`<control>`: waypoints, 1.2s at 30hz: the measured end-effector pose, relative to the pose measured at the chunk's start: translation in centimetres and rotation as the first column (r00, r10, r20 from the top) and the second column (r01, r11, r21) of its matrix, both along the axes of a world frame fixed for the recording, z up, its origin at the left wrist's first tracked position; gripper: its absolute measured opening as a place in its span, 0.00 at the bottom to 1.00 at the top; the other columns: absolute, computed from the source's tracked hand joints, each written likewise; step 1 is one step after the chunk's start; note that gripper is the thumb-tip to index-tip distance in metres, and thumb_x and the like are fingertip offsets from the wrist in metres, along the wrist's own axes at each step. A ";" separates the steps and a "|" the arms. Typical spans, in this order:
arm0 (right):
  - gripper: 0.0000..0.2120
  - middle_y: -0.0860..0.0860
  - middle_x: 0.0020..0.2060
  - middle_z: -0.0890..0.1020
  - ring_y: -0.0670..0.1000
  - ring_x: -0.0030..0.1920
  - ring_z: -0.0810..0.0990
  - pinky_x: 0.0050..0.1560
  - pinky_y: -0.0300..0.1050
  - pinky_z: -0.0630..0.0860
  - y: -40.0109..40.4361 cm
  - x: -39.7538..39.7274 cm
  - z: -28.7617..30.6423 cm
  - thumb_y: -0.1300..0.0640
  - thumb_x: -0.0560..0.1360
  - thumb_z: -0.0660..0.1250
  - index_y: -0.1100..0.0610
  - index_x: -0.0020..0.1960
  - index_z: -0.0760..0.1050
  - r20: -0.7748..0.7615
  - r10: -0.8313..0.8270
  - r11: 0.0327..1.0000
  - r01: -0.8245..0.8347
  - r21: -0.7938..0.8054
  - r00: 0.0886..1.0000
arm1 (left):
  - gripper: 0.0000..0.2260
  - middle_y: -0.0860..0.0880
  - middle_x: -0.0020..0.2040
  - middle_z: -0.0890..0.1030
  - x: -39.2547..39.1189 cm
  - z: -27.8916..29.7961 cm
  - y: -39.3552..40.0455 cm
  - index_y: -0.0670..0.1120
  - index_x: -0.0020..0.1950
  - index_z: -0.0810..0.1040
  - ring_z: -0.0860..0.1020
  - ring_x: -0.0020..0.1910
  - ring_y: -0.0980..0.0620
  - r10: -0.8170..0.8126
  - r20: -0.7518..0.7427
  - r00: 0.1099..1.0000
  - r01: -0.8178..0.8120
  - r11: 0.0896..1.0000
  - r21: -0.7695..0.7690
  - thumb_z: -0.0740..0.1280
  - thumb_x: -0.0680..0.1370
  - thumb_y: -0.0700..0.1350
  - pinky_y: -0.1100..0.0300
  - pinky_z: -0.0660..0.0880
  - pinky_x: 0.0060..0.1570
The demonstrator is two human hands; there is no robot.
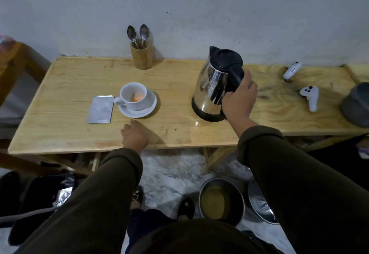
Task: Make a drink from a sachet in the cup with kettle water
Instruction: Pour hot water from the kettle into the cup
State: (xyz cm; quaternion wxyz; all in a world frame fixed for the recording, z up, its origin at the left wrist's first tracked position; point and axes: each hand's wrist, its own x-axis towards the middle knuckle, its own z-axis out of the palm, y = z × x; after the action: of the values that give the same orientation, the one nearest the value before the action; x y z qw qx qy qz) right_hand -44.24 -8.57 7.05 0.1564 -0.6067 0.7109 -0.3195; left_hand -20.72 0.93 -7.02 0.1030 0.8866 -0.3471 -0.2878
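A white cup [133, 96] stands on a white saucer [146, 110] at the middle of the wooden table [69, 86], with orange powder in its bottom. A silver sachet [100, 109] lies flat just left of the cup. To the right stands a steel kettle [213, 86] with a black lid, tilted slightly; my right hand [240, 96] is wrapped around its black handle. My left hand [134, 136] rests loosely curled on the table's front edge, below the saucer, holding nothing.
A wooden holder [141, 56] with two spoons stands at the back by the wall. Two white controllers [309, 97] and a grey object [357, 106] lie at the right end. On the floor are a metal pot [221, 199] with liquid, a lid and a dark bag.
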 end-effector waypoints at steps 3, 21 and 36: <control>0.19 0.58 0.58 0.78 0.58 0.57 0.78 0.51 0.44 0.74 -1.1 -1.1 0.8 0.63 0.74 0.64 0.58 0.65 0.68 0.242 -0.144 0.980 0.104 0.171 0.960 | 0.32 0.39 0.72 0.62 -0.1 0.0 0.2 0.41 0.77 0.51 0.60 0.73 0.38 0.043 -0.018 0.999 -0.044 0.999 -0.019 0.62 0.76 0.40 0.46 0.62 0.72; 0.11 0.58 0.50 0.82 0.58 0.51 0.79 0.45 0.43 0.71 -3.8 1.4 3.8 0.66 0.71 0.62 0.60 0.52 0.76 0.047 0.011 0.998 -0.014 0.054 0.999 | 0.38 0.36 0.65 0.73 1.1 3.0 -1.2 0.46 0.78 0.42 0.74 0.63 0.37 0.234 -0.198 0.952 -0.260 0.958 -0.119 0.64 0.76 0.44 0.49 0.70 0.57; 0.06 0.55 0.37 0.73 0.56 0.39 0.70 0.33 0.41 0.63 -7.8 9.6 7.7 0.65 0.68 0.63 0.56 0.41 0.68 -0.492 0.624 0.768 -0.594 0.240 0.607 | 0.34 0.42 0.74 0.65 5.7 5.8 -2.4 0.54 0.78 0.41 0.70 0.67 0.35 0.171 -0.344 0.923 -0.236 0.959 -0.157 0.58 0.79 0.57 0.43 0.74 0.61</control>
State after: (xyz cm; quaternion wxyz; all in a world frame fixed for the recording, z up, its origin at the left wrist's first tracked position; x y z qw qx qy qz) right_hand -34.66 -16.34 14.80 0.0622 -0.8720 0.4837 -0.0420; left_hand -15.00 -1.42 -1.20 0.2753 0.8433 -0.2575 -0.3830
